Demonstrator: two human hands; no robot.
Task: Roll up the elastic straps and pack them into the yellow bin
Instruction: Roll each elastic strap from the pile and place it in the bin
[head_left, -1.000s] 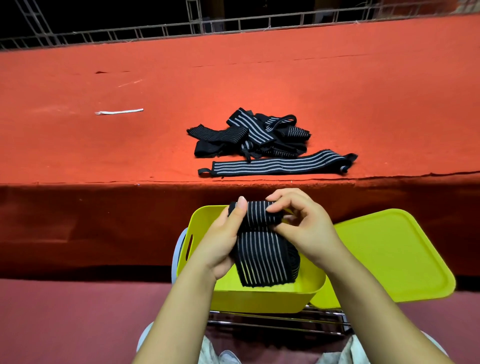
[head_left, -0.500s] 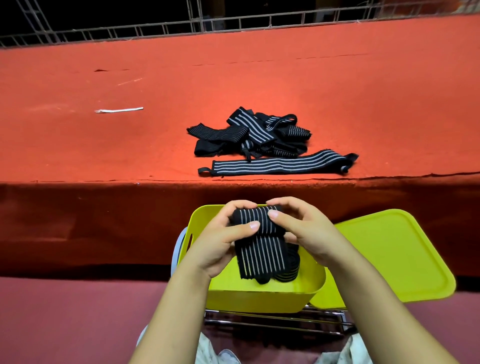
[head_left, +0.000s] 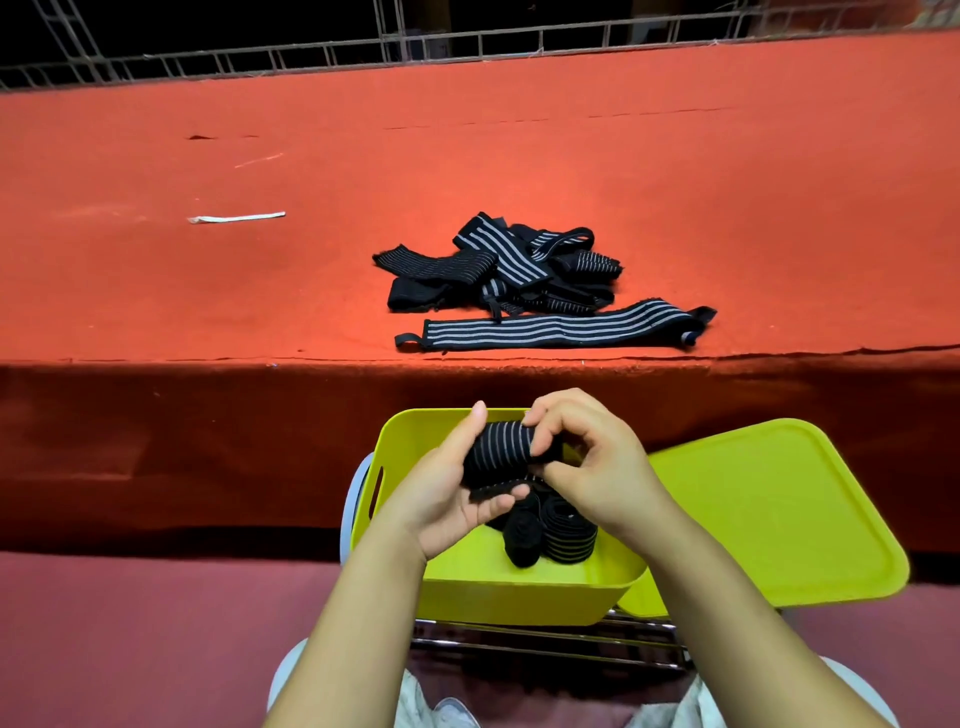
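1. The red desk (head_left: 519, 171) stretches beyond both hands, with a heap of unrolled straps (head_left: 498, 267) and one flat strap (head_left: 556, 330) lying well past the fingertips.
2. The yellow bin (head_left: 519, 592) sits directly under the hands, its lid (head_left: 769, 509) off to the right hand's side.
3. Two finished rolls (head_left: 550, 527) lie inside it, below the palms.
4. The strap in work (head_left: 501, 449) hung loose a second ago; now that tail is wound in, leaving a tight roll.
5. Left hand (head_left: 447, 493) clamps it from below, right hand (head_left: 587, 462) pinches the top. I'd say it's nearly ready to drop in.
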